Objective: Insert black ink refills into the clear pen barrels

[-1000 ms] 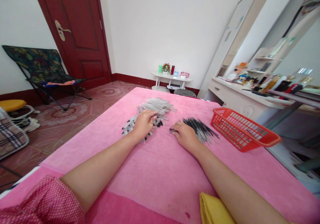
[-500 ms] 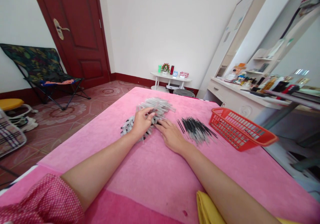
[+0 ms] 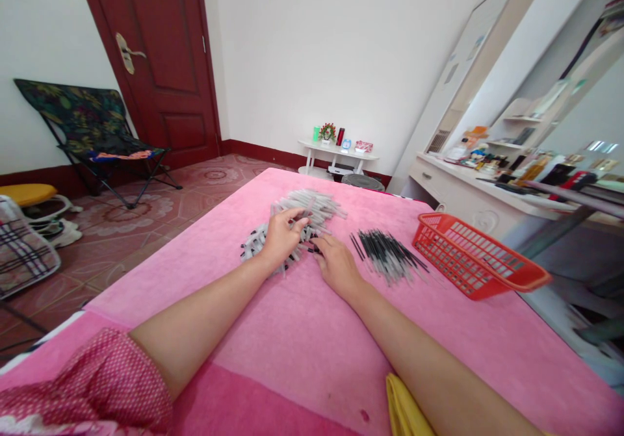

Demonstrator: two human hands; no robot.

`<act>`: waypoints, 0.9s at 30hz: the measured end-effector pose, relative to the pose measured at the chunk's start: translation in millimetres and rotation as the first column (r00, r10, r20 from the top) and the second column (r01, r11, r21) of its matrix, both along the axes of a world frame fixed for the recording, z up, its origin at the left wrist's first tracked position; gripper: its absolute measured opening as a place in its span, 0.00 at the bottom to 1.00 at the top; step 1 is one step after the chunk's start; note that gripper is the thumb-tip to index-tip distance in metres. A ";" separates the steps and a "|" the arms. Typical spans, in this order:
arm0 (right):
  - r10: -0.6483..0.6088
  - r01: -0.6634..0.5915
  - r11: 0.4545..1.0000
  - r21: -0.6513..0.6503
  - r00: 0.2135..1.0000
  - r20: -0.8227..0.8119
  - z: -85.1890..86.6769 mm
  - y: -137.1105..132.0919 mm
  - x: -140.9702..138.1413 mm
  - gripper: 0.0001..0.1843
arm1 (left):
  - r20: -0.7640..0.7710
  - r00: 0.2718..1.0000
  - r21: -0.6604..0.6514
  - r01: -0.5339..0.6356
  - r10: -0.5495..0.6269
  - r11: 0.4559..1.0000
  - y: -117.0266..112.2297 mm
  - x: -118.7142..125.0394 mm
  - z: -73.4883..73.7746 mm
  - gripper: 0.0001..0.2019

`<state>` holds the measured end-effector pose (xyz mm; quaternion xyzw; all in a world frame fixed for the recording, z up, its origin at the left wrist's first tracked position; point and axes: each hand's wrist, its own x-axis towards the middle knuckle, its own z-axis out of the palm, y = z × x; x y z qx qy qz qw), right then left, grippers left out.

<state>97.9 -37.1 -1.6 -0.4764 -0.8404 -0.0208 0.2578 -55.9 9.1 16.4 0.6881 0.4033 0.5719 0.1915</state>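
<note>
My left hand [image 3: 283, 233] is closed in a pinch, with a thin greyish translucent tube seeming to sit between thumb and fingers. Close beside it, my right hand [image 3: 340, 266] has its fingertips drawn together at a small dark piece [image 3: 316, 243]. Under and around the left hand lies a pile of short white-and-black pieces [image 3: 253, 242], partly covered by that hand. Just behind is a heap of long whitish translucent tubes [image 3: 314, 203]. A bundle of thin black sticks with clear ends [image 3: 390, 254], looking like pen refills, rests right of my right hand.
An orange-red plastic basket [image 3: 480, 254] stands at the right edge of the pink cloth-covered table [image 3: 273, 338]. Yellow fabric [image 3: 404, 407] lies under my right forearm. A dressing table [image 3: 492, 189] with bottles is at the right, a folding chair [image 3: 97, 130] at the left.
The view has shifted slightly, so everything appears a little further right. My right fingers have curled in more around the small dark piece; my left hand keeps its pinch.
</note>
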 end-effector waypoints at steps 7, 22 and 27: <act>-0.024 0.021 0.997 -0.075 0.999 -0.041 -3.9 5.4 1.9 0.14 | -0.019 1.000 -0.010 0.013 -0.013 1.000 -0.2 2.9 -4.4 0.10; -0.036 0.019 0.998 -0.061 0.956 -0.292 -2.1 2.0 12.1 0.09 | -0.139 0.990 0.069 0.004 0.006 0.998 -0.9 -1.0 -6.6 0.10; -0.007 -0.003 0.995 -0.099 0.995 -0.102 8.1 -12.8 20.8 0.10 | -0.160 0.987 0.085 0.001 0.013 0.996 -1.7 -2.4 -4.5 0.10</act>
